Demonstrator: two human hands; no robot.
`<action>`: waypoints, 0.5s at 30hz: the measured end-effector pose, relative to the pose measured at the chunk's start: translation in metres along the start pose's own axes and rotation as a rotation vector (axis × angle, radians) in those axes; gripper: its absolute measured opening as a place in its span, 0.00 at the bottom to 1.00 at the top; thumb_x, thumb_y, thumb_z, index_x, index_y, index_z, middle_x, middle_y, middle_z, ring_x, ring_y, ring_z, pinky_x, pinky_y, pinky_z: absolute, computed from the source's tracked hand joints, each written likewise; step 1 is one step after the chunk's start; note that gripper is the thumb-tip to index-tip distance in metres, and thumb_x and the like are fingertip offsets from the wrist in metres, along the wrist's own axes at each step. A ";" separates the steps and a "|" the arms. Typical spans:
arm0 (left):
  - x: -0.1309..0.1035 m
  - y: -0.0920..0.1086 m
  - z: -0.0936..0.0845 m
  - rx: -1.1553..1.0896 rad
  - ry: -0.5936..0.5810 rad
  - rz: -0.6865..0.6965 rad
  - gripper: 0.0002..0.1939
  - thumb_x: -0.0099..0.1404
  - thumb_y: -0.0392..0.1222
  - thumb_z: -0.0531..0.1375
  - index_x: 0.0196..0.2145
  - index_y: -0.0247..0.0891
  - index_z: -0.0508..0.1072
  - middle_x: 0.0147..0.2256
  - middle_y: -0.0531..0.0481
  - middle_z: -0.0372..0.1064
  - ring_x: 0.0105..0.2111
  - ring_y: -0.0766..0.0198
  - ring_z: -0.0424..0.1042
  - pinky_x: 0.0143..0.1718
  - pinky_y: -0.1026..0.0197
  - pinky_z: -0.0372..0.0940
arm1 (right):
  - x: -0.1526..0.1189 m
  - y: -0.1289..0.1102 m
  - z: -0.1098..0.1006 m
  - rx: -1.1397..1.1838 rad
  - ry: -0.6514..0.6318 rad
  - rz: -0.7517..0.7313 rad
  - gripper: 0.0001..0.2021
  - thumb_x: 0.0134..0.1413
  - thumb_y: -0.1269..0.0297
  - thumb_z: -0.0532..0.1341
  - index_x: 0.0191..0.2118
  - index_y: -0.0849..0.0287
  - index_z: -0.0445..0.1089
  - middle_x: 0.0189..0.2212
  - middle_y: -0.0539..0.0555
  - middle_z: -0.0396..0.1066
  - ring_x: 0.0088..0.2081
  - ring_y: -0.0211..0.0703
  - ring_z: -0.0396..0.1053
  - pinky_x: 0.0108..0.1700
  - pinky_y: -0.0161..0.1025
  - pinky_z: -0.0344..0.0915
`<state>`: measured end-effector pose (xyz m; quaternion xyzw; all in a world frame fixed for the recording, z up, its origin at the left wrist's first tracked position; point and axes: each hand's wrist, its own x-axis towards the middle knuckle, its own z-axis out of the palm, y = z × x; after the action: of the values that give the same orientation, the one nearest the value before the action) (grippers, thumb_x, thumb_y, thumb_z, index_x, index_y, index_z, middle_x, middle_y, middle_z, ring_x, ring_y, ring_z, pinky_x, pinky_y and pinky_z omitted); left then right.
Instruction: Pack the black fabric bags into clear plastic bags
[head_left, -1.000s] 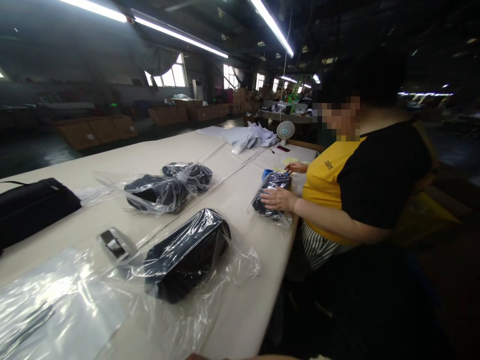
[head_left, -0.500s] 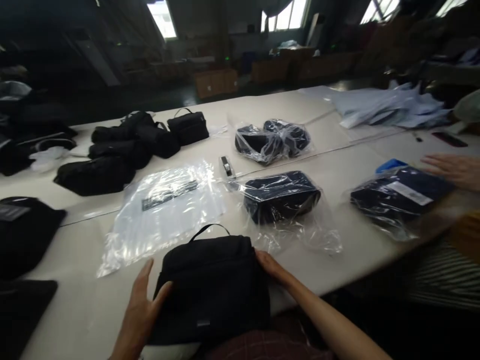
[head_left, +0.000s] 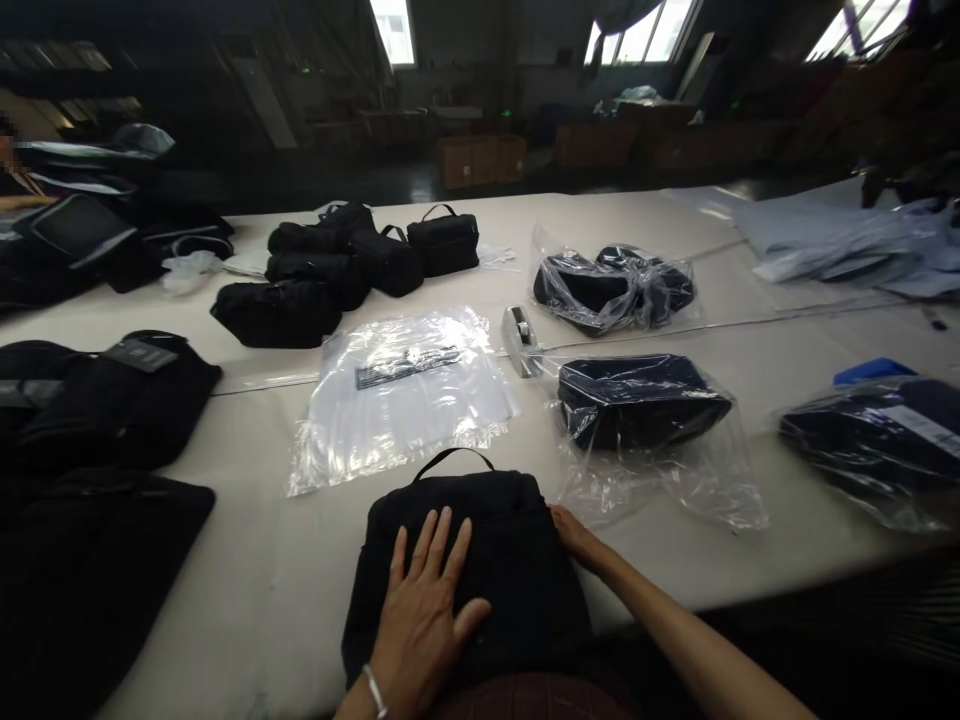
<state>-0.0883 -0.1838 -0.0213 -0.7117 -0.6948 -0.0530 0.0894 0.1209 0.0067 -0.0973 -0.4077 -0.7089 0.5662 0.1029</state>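
A black fabric bag (head_left: pixel 517 580) with a thin top handle lies on the table right in front of me. My left hand (head_left: pixel 424 610) rests flat on its front face, fingers spread, a bracelet at the wrist. At the bag's right side my right hand (head_left: pixel 581 540) holds the edge, its fingertips partly hidden by the bag. Beyond the bag lies a stack of clear plastic bags (head_left: pixel 405 400) with a dark printed strip. To the right, a dark bag (head_left: pixel 637 395) sits inside clear plastic.
A tape dispenser (head_left: pixel 519 340) stands near the middle. Several black bags (head_left: pixel 277 315) are grouped behind left, and more dark bags (head_left: pixel 150 400) lie at the left. Wrapped bags (head_left: pixel 577 290) lie farther back. Another wrapped bag (head_left: pixel 877 435) and pale sheets (head_left: pixel 847 240) are at right.
My left hand has moved from beside the bag's left edge onto its front face. My right hand stays at the right side. The view has turned left.
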 end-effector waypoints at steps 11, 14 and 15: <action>-0.008 -0.044 -0.028 -0.224 -0.042 0.193 0.49 0.59 0.67 0.59 0.69 0.43 0.44 0.67 0.40 0.49 0.64 0.39 0.53 0.58 0.33 0.58 | -0.035 -0.135 0.006 -0.800 0.100 -0.431 0.29 0.64 0.50 0.55 0.68 0.48 0.53 0.68 0.55 0.51 0.69 0.54 0.46 0.69 0.59 0.44; -0.016 -0.070 -0.022 -0.308 0.016 0.320 0.40 0.63 0.64 0.58 0.67 0.45 0.53 0.63 0.44 0.59 0.62 0.46 0.60 0.57 0.41 0.63 | -0.025 -0.123 0.025 -0.843 -0.063 -0.368 0.30 0.63 0.49 0.56 0.67 0.48 0.53 0.67 0.55 0.52 0.69 0.57 0.46 0.68 0.63 0.42; -0.015 -0.081 -0.018 -0.364 0.022 0.329 0.35 0.65 0.61 0.56 0.65 0.48 0.56 0.62 0.47 0.61 0.61 0.51 0.62 0.58 0.45 0.63 | -0.021 -0.118 0.024 -0.820 -0.090 -0.332 0.29 0.63 0.48 0.56 0.67 0.47 0.54 0.67 0.54 0.53 0.69 0.56 0.46 0.68 0.63 0.42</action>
<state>-0.1692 -0.2005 -0.0019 -0.8190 -0.5474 -0.1701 -0.0253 0.0650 -0.0282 0.0054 -0.2704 -0.9345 0.2313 -0.0085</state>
